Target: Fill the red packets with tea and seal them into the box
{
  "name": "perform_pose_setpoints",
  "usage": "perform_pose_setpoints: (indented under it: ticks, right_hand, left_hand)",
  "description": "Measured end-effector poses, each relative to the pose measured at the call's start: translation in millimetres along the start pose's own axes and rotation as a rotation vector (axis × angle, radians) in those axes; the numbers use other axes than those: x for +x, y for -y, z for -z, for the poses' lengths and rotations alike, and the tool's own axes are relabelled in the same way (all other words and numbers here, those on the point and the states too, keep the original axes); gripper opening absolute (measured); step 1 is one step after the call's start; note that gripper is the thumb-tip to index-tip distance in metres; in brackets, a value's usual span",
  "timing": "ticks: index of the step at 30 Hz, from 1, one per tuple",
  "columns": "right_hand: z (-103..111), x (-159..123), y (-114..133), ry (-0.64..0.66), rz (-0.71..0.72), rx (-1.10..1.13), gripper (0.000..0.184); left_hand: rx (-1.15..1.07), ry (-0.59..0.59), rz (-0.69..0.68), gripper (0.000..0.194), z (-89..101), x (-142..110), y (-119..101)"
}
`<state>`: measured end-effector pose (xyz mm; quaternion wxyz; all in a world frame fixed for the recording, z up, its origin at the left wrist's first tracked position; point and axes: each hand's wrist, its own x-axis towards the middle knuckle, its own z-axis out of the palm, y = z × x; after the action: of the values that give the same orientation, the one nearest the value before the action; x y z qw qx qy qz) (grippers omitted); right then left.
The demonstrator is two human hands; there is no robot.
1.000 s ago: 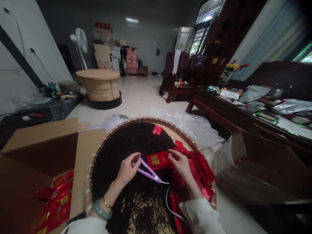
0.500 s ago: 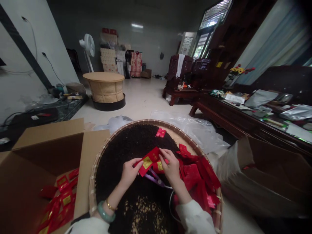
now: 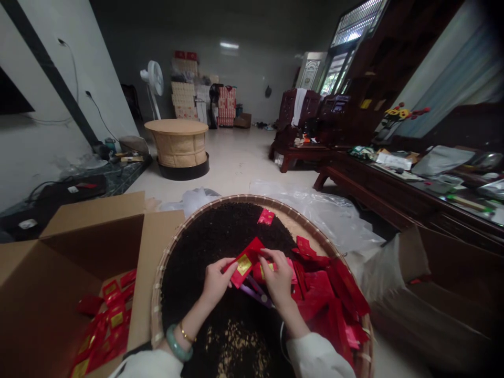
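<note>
Between my two hands is a red packet (image 3: 244,261) with a gold label, tilted above the dark loose tea leaves (image 3: 189,262). My left hand (image 3: 217,281) pinches its lower left edge. On its right side, the fingers of my right hand (image 3: 277,275) close on the upper corner. Under the packet lies a purple tool with a cord (image 3: 258,295), partly hidden by my right hand; it looks like a handheld sealer. Another gold-labelled red packet shows beneath my right fingers. Many red packets (image 3: 318,286) are heaped at the right side of the round bamboo tray (image 3: 158,294).
An open cardboard box (image 3: 161,262) holding red packets (image 3: 114,315) stands at the left. A lone red packet (image 3: 266,216) lies on the tea at the far side. Clear plastic sheeting (image 3: 315,210) covers floor beyond the tray. At right are another carton (image 3: 444,273) and a dark wooden table (image 3: 362,191).
The whole view has shifted, so the scene sits a little further right. Both hands still hold the red packet, in nearly the same pose over the tea.
</note>
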<state>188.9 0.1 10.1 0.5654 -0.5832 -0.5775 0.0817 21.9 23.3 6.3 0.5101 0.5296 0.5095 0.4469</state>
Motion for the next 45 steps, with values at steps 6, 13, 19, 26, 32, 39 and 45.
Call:
perform_pose_setpoints:
  ticks: [6, 13, 19, 26, 32, 39, 45]
  right_hand:
    - [9, 8, -7, 0.075, -0.202, 0.167, 0.028]
    - [22, 10, 0, 0.256, -0.435, 0.347, 0.034]
    - [22, 9, -5, 0.055, -0.366, 0.270, 0.027]
    - [69, 17, -52, -0.031, -0.338, -0.174, 0.034]
    - [38, 14, -18, 0.111, 0.074, -0.157, 0.047]
    - [-5, -3, 7, 0.171, 0.302, -0.019, 0.038]
    - [-4, -6, 13, -0.005, 0.378, -0.213, 0.012]
  left_hand:
    - [0.036, 0.069, 0.008, 0.030, -1.6, 0, 5]
    - [0.081, 0.101, -0.196, 0.026, -1.1, -4, -4]
    - [0.200, 0.059, -0.316, 0.009, 2.9, -3, -4]
    - [0.035, 0.051, -0.135, 0.016, 4.9, 2, 2]
    - [0.028, 0.127, -0.134, 0.017, 1.9, -3, 3]
    - [-0.007, 0.159, -0.094, 0.034, 2.7, -2, 4]
    - [0.051, 0.155, -0.155, 0.033, 2.9, -3, 0]
